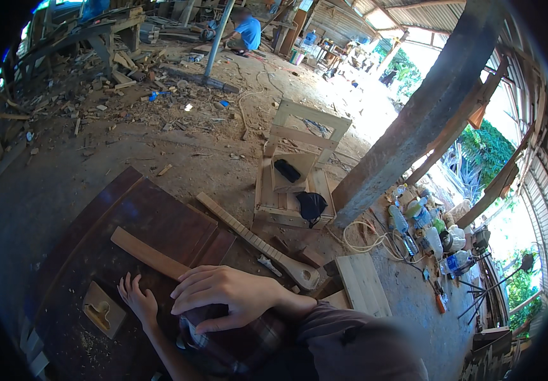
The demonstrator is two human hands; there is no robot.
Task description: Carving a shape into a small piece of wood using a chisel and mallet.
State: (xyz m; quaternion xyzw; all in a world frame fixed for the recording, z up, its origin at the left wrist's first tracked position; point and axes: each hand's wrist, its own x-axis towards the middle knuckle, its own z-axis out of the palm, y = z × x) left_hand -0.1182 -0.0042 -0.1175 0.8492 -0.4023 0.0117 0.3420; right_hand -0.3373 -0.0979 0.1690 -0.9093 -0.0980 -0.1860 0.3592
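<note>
My left hand [139, 300] is open, fingers spread, just above the dark brown wooden tabletop [83, 254]. Beside it, to the left, lies a small pale wood block [103, 309] with a shaped cutout. My right hand [232, 295] hovers over plaid cloth [248, 343] on my lap, fingers loosely bent and thumb apart, with nothing visible in its grasp. A smooth brown wooden strip [147, 253] runs across the tabletop, its near end hidden behind the right hand. Past the table's right edge, a long slotted wooden piece [255, 241] ends in a rounded, holed head.
A wooden chair [302, 165] holding black items [312, 206] stands ahead. A thick post [420, 108] leans at right, near plastic bottles [423, 219] and a coiled hose [359, 235]. Pale boards [363, 286] lie to my right. A person in blue [246, 33] crouches far off.
</note>
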